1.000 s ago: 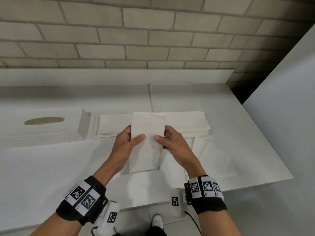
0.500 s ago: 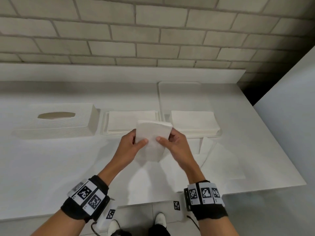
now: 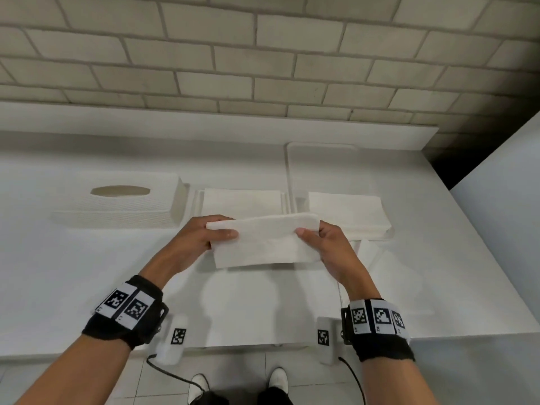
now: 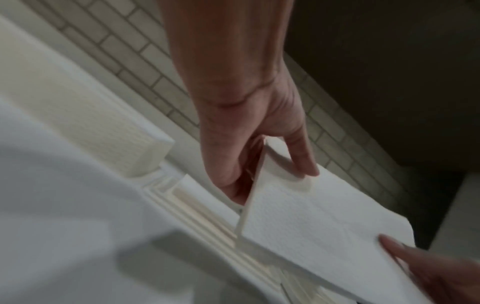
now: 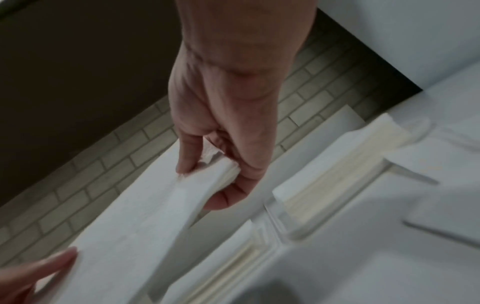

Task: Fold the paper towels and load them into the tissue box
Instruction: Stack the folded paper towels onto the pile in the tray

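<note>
A folded white paper towel (image 3: 264, 242) hangs flat above the counter, held by its two short ends. My left hand (image 3: 204, 238) pinches the left end between thumb and fingers, and my right hand (image 3: 324, 241) pinches the right end. The left wrist view shows the towel (image 4: 324, 222) with my left thumb on top, and the right wrist view shows its end (image 5: 207, 181) clamped in my right fingers. Behind the towel lie two stacks of folded towels (image 3: 242, 201) (image 3: 347, 210). The white tissue box (image 3: 122, 200) with an oval slot stands at the left.
Unfolded paper towel sheets (image 3: 388, 276) lie on the white counter (image 3: 58, 287) at the right, under my right forearm. A flat white tray (image 3: 321, 162) sits behind the stacks. A brick wall runs along the back. A white panel (image 3: 502, 214) bounds the right side.
The towel hung long and upright a second ago. It has since been folded in half and turned sideways, and my hands have slid apart to its two ends.
</note>
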